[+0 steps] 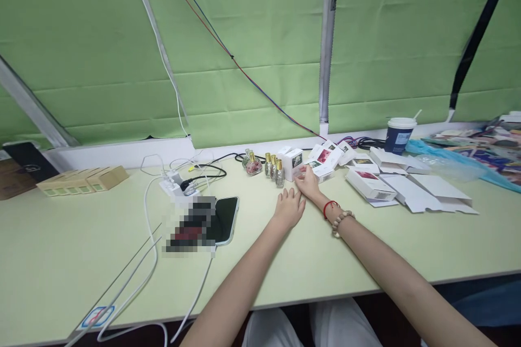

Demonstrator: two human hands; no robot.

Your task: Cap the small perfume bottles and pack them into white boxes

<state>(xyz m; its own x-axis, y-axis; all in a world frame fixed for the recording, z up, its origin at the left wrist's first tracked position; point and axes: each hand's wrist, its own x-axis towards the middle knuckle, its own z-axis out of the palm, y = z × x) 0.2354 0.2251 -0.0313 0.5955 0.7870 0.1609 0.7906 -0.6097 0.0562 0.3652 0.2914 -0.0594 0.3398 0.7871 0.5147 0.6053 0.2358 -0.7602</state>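
At the middle of the table, my right hand [308, 183] has its fingers on the right edge of a small upright white box [291, 165] with a flower picture on it. Just in front of that box, my left hand [290, 207] lies on the table with its fingers apart, holding nothing. Left of the box stand several little glass bottles [279, 174] with gold caps. A bit further left are a rounder pink bottle [253, 165] and another beside it. Behind my right hand, more white boxes [325, 156] with pictures lie heaped, partly hidden.
Flattened white cartons [425, 192] and a boxed pack [370, 184] lie to the right. A paper cup [400, 135] with a straw stands behind. A phone [226, 219], a power strip [175, 184], white cables and kraft boxes [85, 179] are left.
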